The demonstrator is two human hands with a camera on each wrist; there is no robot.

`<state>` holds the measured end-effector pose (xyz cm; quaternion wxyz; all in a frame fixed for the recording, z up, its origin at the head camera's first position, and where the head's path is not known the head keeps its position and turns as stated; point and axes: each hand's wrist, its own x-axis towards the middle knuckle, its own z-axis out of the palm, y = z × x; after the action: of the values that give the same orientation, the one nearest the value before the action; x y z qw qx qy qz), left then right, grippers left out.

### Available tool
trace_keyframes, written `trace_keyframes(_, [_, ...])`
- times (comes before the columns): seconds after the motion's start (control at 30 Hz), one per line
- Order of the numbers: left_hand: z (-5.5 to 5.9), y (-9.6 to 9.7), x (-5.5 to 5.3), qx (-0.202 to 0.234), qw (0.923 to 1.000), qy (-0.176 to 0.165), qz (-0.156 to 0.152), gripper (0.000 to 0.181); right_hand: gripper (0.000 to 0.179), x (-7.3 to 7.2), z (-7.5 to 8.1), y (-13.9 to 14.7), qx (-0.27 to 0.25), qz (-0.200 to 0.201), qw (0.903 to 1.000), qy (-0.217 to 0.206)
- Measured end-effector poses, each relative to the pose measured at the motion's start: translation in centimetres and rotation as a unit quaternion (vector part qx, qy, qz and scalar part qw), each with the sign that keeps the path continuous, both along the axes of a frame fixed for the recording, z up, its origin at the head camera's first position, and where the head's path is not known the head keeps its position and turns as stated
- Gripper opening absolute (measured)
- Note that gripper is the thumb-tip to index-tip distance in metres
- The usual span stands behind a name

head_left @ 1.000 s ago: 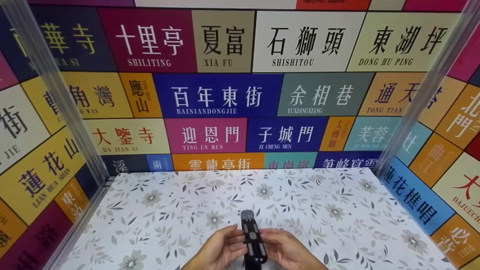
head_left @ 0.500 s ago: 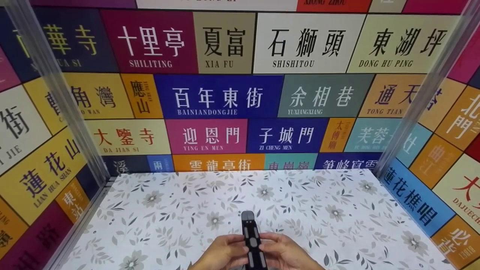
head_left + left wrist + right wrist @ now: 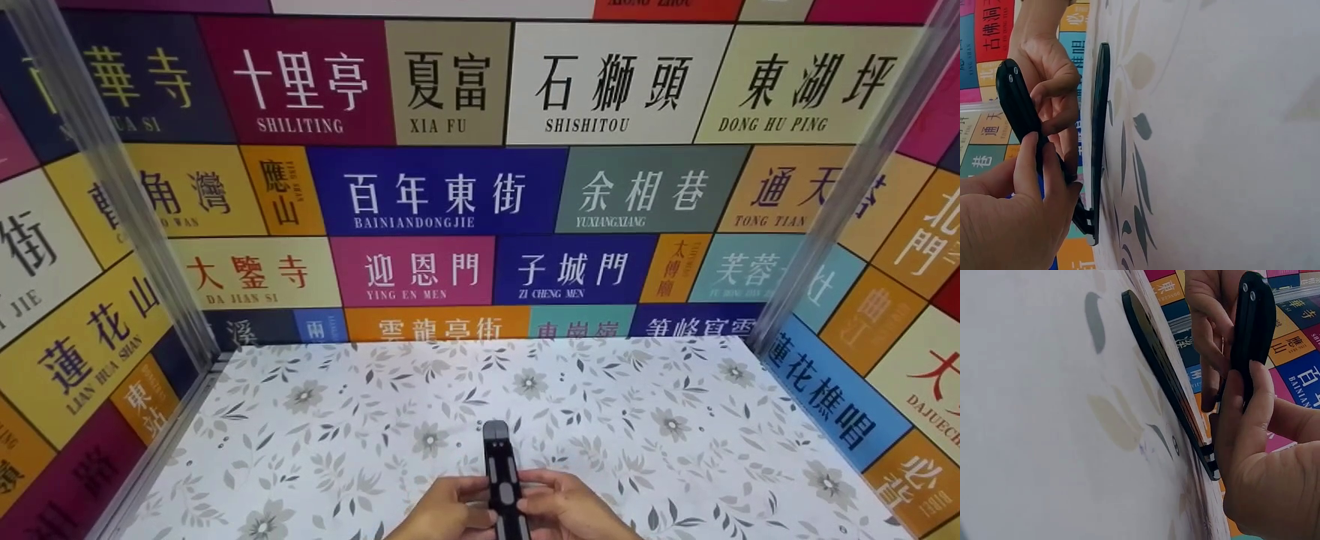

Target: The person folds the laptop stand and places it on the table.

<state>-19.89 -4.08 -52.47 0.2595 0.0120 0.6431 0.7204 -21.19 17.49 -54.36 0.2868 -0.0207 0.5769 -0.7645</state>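
A long black hinged folding stand (image 3: 505, 491) with grey pads points away from me at the front middle of the table. Its thin lower bar (image 3: 1100, 124) lies low along the tabletop, while the thicker upper part (image 3: 1015, 98) is raised at an angle from the hinge at the far end. My left hand (image 3: 448, 508) pinches the raised part from the left side. From the other side, my right hand (image 3: 568, 505) holds it with thumb and fingers. Both hands' fingertips meet close together around it in the right wrist view, partly hiding its middle (image 3: 1252, 332).
A white cloth with grey flowers and leaves (image 3: 360, 405) covers the table. Colourful panels with Chinese lettering (image 3: 435, 191) wall in the back and both sides. Metal posts stand at the left (image 3: 150, 202) and right (image 3: 832, 202) back corners.
Both hands have slid slightly towards me. The left fingers, spread beside the stand earlier, now pinch it, as do the right. The stand's near end has dropped out of the head view.
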Motion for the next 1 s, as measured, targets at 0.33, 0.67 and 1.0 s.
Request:
trace_keyframes(0.33, [-0.29, 0.33, 0.03, -0.019, 0.9991, 0.038, -0.007, 0.057, 0.056, 0.07, 0.19, -0.13, 0.089, -0.011, 0.9958, 0.019])
trace_keyframes(0.67, [-0.25, -0.04, 0.06, -0.021, 0.9984, 0.045, -0.026, 0.056, 0.050, 0.27, 0.49, -0.53, 0.102, -0.013, 0.9940, 0.038])
trace_keyframes(1.0, [-0.33, -0.14, 0.08, -0.038, 0.9977, 0.048, -0.028, 0.050, 0.047, 0.30, 0.25, -0.68, 0.131, -0.009, 0.9873, 0.089])
